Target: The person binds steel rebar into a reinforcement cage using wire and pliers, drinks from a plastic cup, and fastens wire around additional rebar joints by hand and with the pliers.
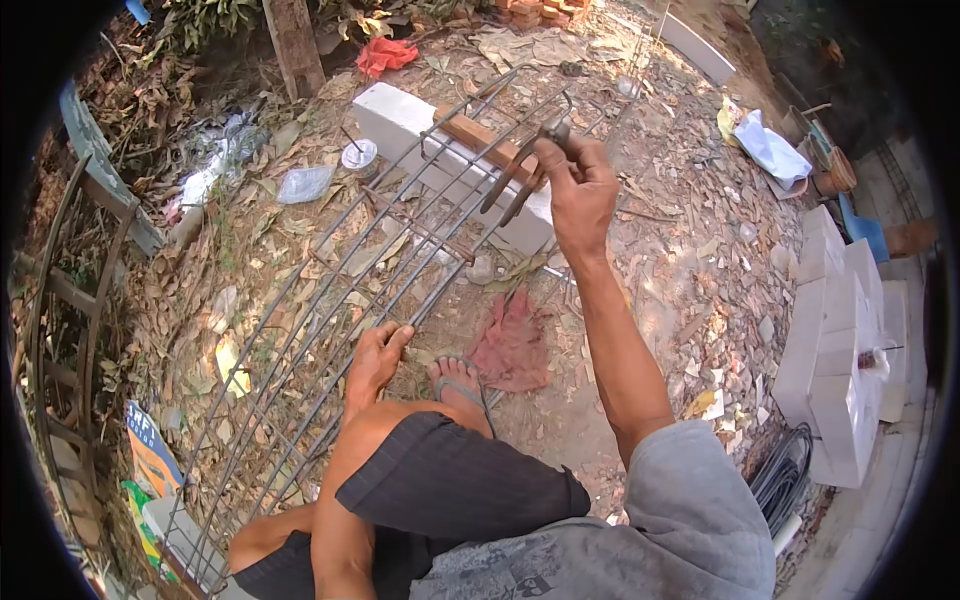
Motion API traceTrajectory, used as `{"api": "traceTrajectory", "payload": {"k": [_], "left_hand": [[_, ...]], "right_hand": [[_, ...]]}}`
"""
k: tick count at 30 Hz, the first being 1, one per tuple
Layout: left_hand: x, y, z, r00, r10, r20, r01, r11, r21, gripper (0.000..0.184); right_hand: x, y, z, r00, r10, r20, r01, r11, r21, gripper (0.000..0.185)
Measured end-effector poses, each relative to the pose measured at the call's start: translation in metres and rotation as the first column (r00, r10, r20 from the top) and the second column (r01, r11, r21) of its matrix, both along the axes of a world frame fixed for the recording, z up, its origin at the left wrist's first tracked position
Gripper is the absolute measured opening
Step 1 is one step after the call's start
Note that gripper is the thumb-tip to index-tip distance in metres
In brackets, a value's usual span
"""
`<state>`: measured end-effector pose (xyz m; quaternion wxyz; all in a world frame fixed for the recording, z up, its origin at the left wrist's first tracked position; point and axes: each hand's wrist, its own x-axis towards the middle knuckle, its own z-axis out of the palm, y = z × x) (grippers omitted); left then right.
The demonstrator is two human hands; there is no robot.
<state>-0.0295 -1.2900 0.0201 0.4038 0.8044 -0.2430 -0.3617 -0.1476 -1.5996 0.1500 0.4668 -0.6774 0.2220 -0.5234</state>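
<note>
Right grip (pixel 585 192) clenching dark metal pincers (pixel 507 180); left grip (pixel 376 360) at steel-rod lattice (pixel 440 241), hold unclear.

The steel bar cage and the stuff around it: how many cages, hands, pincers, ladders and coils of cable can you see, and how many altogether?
Rebar cage: 1
Hands: 2 (left hand on the cage, right hand holding the pincers)
Pincers: 1
Ladder: 1
Coil of cable: 1
Total: 6
</note>
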Motion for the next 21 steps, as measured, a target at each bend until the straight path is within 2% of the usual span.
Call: {"api": "traceTrajectory", "payload": {"k": [2, 4, 5, 8, 10, 11, 12, 15, 18, 19, 21], "left_hand": [[-0.002, -0.004, -0.002, 1.000, 0.008, -0.028, -0.009, 1.000, -0.024, 0.042], [-0.001, -0.003, -0.002, 0.999, 0.022, -0.041, -0.024, 0.999, -0.047, 0.042], [-0.003, -0.001, 0.000, 0.999, 0.019, -0.030, -0.020, 0.999, -0.046, 0.042], [-0.003, -0.002, 0.003, 0.999, 0.012, -0.032, -0.013, 0.999, -0.045, 0.041], [-0.003, 0.000, 0.000, 0.998, 0.002, -0.062, -0.004, 0.999, -0.032, 0.042], [-0.001, 0.000, 0.001, 0.998, -0.007, -0.068, 0.005, 1.000, -0.031, 0.042], [0.000, -0.001, 0.002, 0.998, -0.005, -0.066, 0.002, 0.999, -0.038, 0.042], [-0.002, 0.001, 0.004, 0.998, 0.005, -0.064, -0.008, 0.999, -0.053, 0.043], [-0.004, 0.000, 0.001, 0.997, 0.022, -0.068, -0.026, 0.998, -0.057, 0.045], [-0.002, -0.001, 0.000, 0.997, 0.016, -0.074, -0.020, 0.999, -0.050, 0.046], [-0.002, 0.000, -0.001, 0.997, 0.015, -0.073, -0.019, 0.998, -0.053, 0.045]], "right_hand": [[-0.007, -0.008, 0.051, 0.974, 0.134, 0.183, -0.107, 0.983, -0.151, 0.039], [-0.006, 0.005, 0.056, 0.929, 0.354, 0.113, -0.358, 0.934, 0.016, 0.047], [-0.010, 0.008, 0.034, 0.884, 0.463, 0.055, -0.467, 0.876, 0.124, 0.048], [-0.048, 0.044, -0.011, 0.867, 0.457, -0.199, -0.390, 0.870, 0.301, 0.052], [-0.074, 0.069, -0.030, 0.788, 0.462, -0.405, -0.337, 0.876, 0.344, 0.050], [-0.088, 0.073, -0.047, 0.705, 0.473, -0.529, -0.322, 0.877, 0.356, 0.046], [-0.101, 0.076, -0.065, 0.606, 0.473, -0.639, -0.304, 0.881, 0.363, 0.044], [-0.124, 0.096, -0.087, 0.308, 0.269, -0.913, -0.491, 0.867, 0.090, 0.056], [-0.125, 0.129, -0.095, 0.295, 0.124, -0.947, -0.525, 0.849, -0.053, 0.077], [-0.122, 0.140, -0.091, 0.241, 0.122, -0.963, -0.518, 0.855, -0.022, 0.087], [-0.119, 0.150, -0.101, 0.334, 0.014, -0.942, -0.522, 0.835, -0.173, 0.088]]}}
